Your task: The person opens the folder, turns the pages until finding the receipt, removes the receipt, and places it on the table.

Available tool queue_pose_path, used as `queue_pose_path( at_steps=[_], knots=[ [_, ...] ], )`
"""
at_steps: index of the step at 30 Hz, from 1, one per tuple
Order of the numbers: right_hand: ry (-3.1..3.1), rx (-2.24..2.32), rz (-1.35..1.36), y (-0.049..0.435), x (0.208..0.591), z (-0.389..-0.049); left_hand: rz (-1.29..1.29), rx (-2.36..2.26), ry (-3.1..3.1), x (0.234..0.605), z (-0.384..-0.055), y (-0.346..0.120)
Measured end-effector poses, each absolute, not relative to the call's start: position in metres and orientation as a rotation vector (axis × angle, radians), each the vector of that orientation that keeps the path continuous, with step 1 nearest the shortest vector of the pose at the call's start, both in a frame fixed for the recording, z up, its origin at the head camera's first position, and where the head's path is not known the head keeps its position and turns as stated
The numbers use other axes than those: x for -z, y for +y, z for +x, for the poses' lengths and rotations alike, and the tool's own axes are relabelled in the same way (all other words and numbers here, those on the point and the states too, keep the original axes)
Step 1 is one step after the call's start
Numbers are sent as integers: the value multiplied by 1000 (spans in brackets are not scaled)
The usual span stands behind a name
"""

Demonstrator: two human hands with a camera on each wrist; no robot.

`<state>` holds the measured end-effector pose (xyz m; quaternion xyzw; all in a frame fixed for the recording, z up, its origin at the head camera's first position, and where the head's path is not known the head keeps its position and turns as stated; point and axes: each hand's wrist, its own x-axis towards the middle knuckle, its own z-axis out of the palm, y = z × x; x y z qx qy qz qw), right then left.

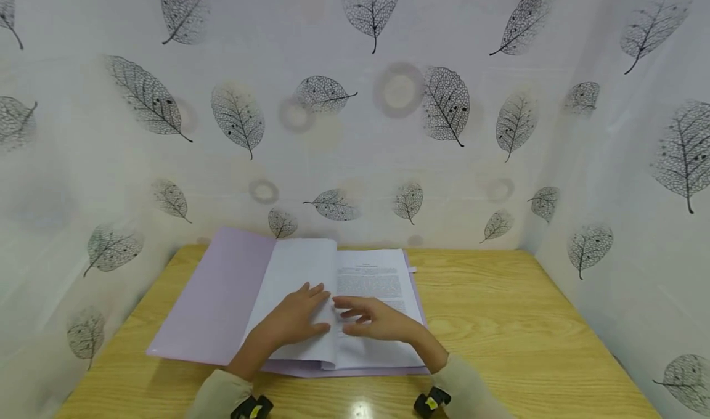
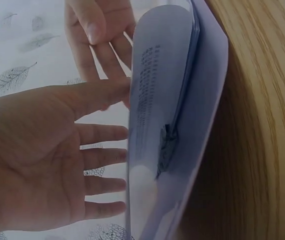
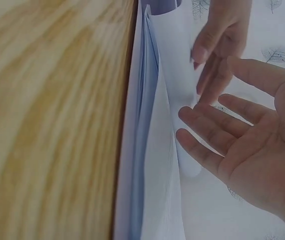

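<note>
A light purple folder (image 1: 222, 302) lies spread on the table with a stack of white paper inside. The turned sheets (image 1: 296, 262) on the left side look blank, and the right page (image 1: 368, 283) carries printed text. My left hand (image 1: 294, 317) rests on the left sheets close to the fold, its fingers straight. Just above the right page, near the fold, is my right hand (image 1: 383, 320), fingers loosely bent and holding nothing. In the left wrist view a dark clip (image 2: 167, 150) shows at the edge of the papers.
The folder lies on a yellow wood-grain table (image 1: 499, 320). Behind and on both sides hangs a pale curtain (image 1: 355, 154) printed with dark leaves. A small white tab (image 1: 412, 270) sticks out at the folder's right edge.
</note>
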<state>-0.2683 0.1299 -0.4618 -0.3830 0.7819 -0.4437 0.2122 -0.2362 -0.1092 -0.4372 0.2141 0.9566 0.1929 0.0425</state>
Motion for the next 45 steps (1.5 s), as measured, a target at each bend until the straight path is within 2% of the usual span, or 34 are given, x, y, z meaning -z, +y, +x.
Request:
queue_pose_path(
  at_steps=[10, 18, 32, 45],
  knots=[
    [2370, 1217, -1125, 142, 451, -276, 488, -519, 2864, 440, -241, -114],
    [2564, 1215, -1062, 167, 442, -284, 435, -506, 2805, 441, -242, -119],
    [2823, 1159, -711, 212, 448, -307, 465, -582, 2743, 440, -246, -133],
    [2784, 1154, -423, 222, 473, -321, 450, -599, 2722, 445, -251, -141]
  ],
)
